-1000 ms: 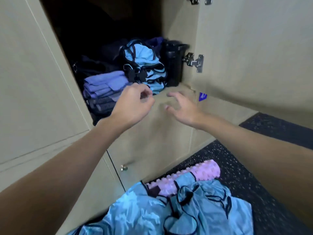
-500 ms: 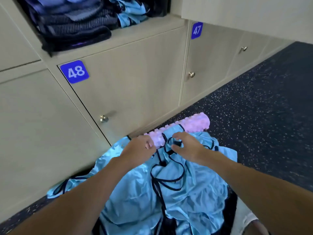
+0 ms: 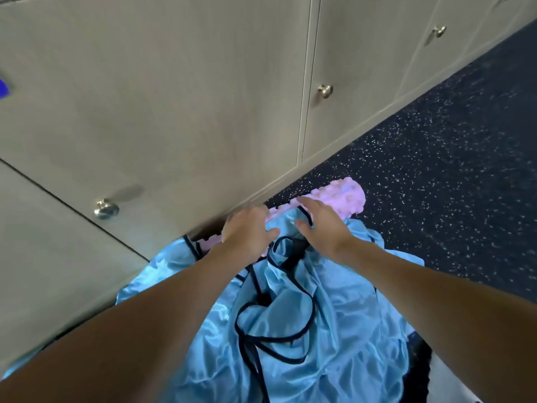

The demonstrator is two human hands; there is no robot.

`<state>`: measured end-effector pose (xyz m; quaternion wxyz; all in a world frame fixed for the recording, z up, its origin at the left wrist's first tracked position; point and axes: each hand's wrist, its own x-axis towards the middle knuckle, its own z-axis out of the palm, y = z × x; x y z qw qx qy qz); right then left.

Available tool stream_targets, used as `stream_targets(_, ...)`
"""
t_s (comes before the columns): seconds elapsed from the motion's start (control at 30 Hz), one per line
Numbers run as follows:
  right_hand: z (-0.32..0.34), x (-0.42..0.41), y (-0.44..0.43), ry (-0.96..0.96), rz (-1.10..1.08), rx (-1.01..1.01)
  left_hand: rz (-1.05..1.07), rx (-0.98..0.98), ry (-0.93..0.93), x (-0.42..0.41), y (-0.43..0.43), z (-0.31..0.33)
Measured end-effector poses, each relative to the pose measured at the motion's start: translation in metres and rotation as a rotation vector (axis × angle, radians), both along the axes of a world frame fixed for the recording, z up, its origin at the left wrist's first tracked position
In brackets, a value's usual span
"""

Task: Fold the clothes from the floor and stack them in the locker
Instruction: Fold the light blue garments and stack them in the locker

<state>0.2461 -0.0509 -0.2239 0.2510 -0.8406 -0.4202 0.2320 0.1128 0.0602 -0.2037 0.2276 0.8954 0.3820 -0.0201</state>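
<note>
Blue garment (image 3: pixel 334 330) is heaped on the floor (image 3: pixel 436 170), its far edge lapping onto the pink foam roller (image 3: pixel 345 196). Left hand (image 3: pixel 247 231) is at that edge against the roller, fingers bent down out of sight, thumb on the cloth, so I cannot tell whether it grips. Right hand (image 3: pixel 322 228) is over the roller, fingers straight and loose, holding nothing.

Single head-worn wide-angle view, tilted steeply down and forward, close above a pile of light blue clothes (image 3: pixel 334 330), closed locker doors (image 3: pixel 174 97) just beyond the pile, upper left, speckled dark floor (image 3: pixel 450 170) to its right.
</note>
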Motion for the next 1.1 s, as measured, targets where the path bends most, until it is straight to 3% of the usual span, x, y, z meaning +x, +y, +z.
stream_targets(0.2,-0.013,0.014,0.013,0.081,0.003,-0.050,-0.047,0.000,0.059,0.008,0.002,-0.011)
stream_targets(0.37,0.000,0.015,0.014,-0.052,0.043,-0.102,-0.004,-0.119,-0.183,-0.003,0.009,0.005)
stream_targets(0.5,0.035,0.008,0.013,0.297,0.034,0.061,-0.103,-0.109,-0.238,-0.014,0.010,0.036)
stream_targets(0.57,0.056,0.005,0.012,0.337,0.092,0.104,-0.120,-0.099,-0.292,-0.020,0.009,0.056)
stream_targets(0.8,0.149,-0.012,-0.005,0.161,0.163,0.148,-0.176,0.004,-0.461,-0.041,0.001,0.151)
stream_targets(0.93,0.221,-0.031,-0.019,0.125,0.161,0.259,-0.223,0.059,-0.571,-0.060,-0.008,0.219)
stream_targets(1.1,0.305,-0.062,-0.038,-0.052,0.204,0.412,-0.172,0.146,-0.686,-0.089,-0.028,0.302)
